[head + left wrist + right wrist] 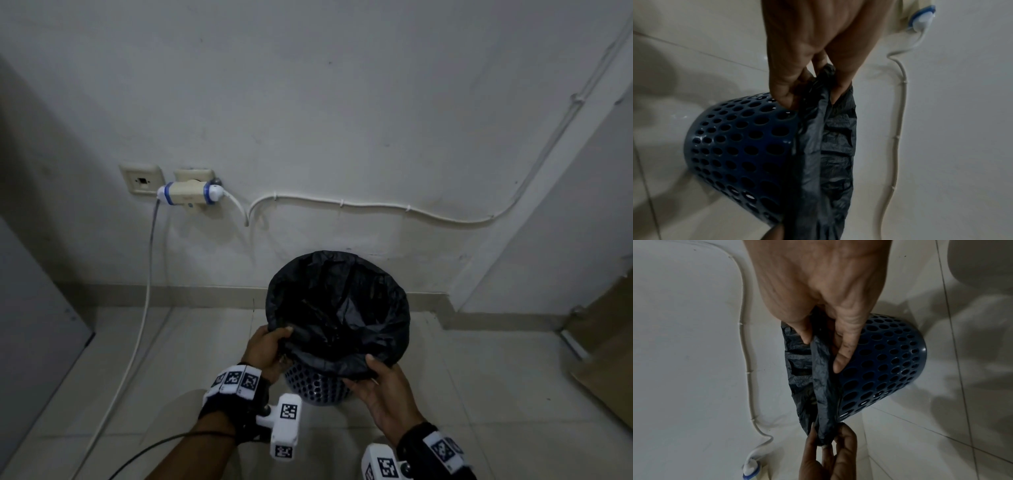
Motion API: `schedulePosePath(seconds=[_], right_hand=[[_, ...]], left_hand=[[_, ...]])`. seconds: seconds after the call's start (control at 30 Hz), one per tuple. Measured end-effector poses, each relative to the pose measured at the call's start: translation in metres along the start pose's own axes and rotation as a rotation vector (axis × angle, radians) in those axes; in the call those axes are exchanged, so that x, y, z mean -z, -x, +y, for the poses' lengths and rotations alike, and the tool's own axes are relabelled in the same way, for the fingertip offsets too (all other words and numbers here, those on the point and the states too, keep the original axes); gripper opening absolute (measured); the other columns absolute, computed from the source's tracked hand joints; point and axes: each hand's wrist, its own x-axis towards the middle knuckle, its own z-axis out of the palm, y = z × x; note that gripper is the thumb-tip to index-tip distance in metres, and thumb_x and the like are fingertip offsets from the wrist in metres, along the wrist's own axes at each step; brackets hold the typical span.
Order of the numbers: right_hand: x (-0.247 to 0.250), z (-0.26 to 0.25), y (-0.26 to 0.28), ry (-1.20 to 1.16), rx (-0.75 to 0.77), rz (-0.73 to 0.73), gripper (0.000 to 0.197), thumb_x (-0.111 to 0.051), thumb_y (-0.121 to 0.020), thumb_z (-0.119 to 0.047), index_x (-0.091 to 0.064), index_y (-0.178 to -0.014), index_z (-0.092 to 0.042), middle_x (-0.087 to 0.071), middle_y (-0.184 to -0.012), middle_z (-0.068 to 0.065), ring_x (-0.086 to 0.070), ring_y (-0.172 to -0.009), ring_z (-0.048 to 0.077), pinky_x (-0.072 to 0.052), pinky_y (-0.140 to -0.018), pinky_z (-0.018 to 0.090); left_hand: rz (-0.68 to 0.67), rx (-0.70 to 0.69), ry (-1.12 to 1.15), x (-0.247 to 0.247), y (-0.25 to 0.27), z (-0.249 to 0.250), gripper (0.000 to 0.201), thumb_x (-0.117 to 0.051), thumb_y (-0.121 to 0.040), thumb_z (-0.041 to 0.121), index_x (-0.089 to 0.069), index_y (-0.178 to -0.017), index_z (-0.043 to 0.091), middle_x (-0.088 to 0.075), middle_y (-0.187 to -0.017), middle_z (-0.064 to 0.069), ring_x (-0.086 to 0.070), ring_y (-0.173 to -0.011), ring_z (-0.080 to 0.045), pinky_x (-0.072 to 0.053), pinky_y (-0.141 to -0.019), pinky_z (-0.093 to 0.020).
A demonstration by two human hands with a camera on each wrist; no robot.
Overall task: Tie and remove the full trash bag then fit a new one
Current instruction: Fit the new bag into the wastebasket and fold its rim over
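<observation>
A black trash bag (342, 308) lines a blue perforated bin (315, 387) that stands on the tiled floor by the wall. The bag's mouth is folded over the bin's rim. My left hand (270, 346) pinches the bag's edge (818, 104) at the near left of the rim, thumb on top. My right hand (373, 377) pinches the bag's folded edge (822, 363) at the near right of the rim. The blue bin (735, 142) (884, 363) shows below the bag in both wrist views. The bag's contents are too dark to make out.
A wall socket with a white and blue adapter (190, 193) sits left of the bin, with a cable (144, 308) hanging to the floor. Another white cable (376, 207) runs clipped along the wall. Cardboard (603, 342) leans at the right; a grey panel (34, 325) stands at the left.
</observation>
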Motion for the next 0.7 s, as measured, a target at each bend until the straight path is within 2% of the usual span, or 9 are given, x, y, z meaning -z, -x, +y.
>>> schedulePosePath(seconds=[0.1,0.17,0.23,0.3,0.37,0.43,0.53,0.63,0.7], right_hand=[[0.0,0.002,0.004,0.002,-0.022,0.024,0.037,-0.052,-0.099,-0.006,-0.052,-0.136,-0.009,-0.065,-0.124,0.021,-0.065,-0.107,0.04,-0.06,-0.075,0.048],[-0.001,0.004,0.006,-0.002,-0.039,0.04,0.038,-0.052,-0.099,-0.006,-0.052,-0.136,-0.011,-0.064,-0.126,0.02,-0.064,-0.109,0.041,-0.06,-0.075,0.048],[-0.004,0.008,0.009,-0.018,-0.064,0.043,0.04,-0.053,-0.098,-0.005,-0.051,-0.137,-0.014,-0.063,-0.128,0.02,-0.063,-0.11,0.042,-0.06,-0.077,0.049],[-0.009,0.013,0.012,-0.047,-0.1,0.04,0.042,-0.053,-0.097,-0.004,-0.05,-0.138,-0.013,-0.062,-0.128,0.02,-0.062,-0.113,0.042,-0.058,-0.081,0.051],[-0.015,0.018,0.015,-0.077,-0.12,0.029,0.04,-0.051,-0.098,-0.002,-0.049,-0.137,-0.011,-0.062,-0.128,0.02,-0.059,-0.114,0.043,-0.054,-0.089,0.054],[-0.019,0.02,0.018,-0.1,-0.112,0.02,0.039,-0.049,-0.099,-0.002,-0.049,-0.136,-0.013,-0.063,-0.126,0.019,-0.059,-0.114,0.043,-0.049,-0.096,0.057],[-0.022,0.019,0.022,-0.106,-0.111,0.01,0.034,-0.047,-0.1,-0.002,-0.051,-0.132,-0.014,-0.065,-0.118,0.018,-0.059,-0.113,0.043,-0.046,-0.1,0.058],[-0.024,0.018,0.024,-0.105,-0.119,0.016,0.036,-0.047,-0.1,-0.003,-0.049,-0.134,-0.013,-0.064,-0.123,0.018,-0.059,-0.113,0.043,-0.05,-0.094,0.056],[-0.026,0.017,0.025,-0.1,-0.114,0.02,0.034,-0.047,-0.1,-0.003,-0.05,-0.133,-0.014,-0.064,-0.122,0.018,-0.059,-0.113,0.042,-0.049,-0.095,0.056]], left_hand=[[-0.034,0.091,-0.035,0.003,0.001,0.007,0.005,-0.062,-0.093,0.021,-0.064,-0.091,0.018,-0.067,-0.092,-0.004,-0.061,-0.081,-0.018,-0.051,-0.074,-0.037],[0.024,0.057,-0.038,0.005,-0.003,0.008,0.008,-0.064,-0.091,0.018,-0.065,-0.093,0.011,-0.064,-0.088,-0.009,-0.056,-0.075,-0.02,-0.049,-0.071,-0.034],[0.096,-0.012,-0.012,0.006,-0.01,0.007,0.033,-0.07,-0.086,0.013,-0.061,-0.114,-0.004,-0.066,-0.097,-0.019,-0.06,-0.076,-0.025,-0.053,-0.069,-0.035],[0.145,-0.064,0.015,0.008,-0.01,0.005,0.052,-0.074,-0.083,0.014,-0.053,-0.125,-0.009,-0.064,-0.109,-0.025,-0.062,-0.09,-0.03,-0.055,-0.078,-0.04],[0.175,-0.105,0.029,0.011,-0.013,0.001,0.051,-0.084,-0.071,0.035,-0.066,-0.101,-0.002,-0.065,-0.095,-0.02,-0.063,-0.092,-0.03,-0.052,-0.084,-0.041],[0.185,-0.113,0.019,0.015,-0.02,-0.003,0.058,-0.088,-0.058,0.046,-0.066,-0.081,-0.002,-0.062,-0.083,-0.018,-0.059,-0.083,-0.028,-0.054,-0.073,-0.036],[0.213,-0.105,0.013,0.015,-0.01,0.002,0.026,-0.08,-0.076,0.021,-0.064,-0.07,0.002,-0.064,-0.073,-0.017,-0.06,-0.08,-0.029,-0.054,-0.06,-0.026],[0.209,-0.055,-0.028,0.015,-0.003,0.003,0.019,-0.081,-0.076,0.018,-0.064,-0.079,0.01,-0.068,-0.081,-0.013,-0.062,-0.078,-0.025,-0.054,-0.063,-0.029],[0.207,-0.083,-0.034,0.014,-0.004,0.002,0.017,-0.08,-0.075,0.008,-0.066,-0.081,0.003,-0.069,-0.088,-0.023,-0.064,-0.076,-0.029,-0.056,-0.064,-0.033]])
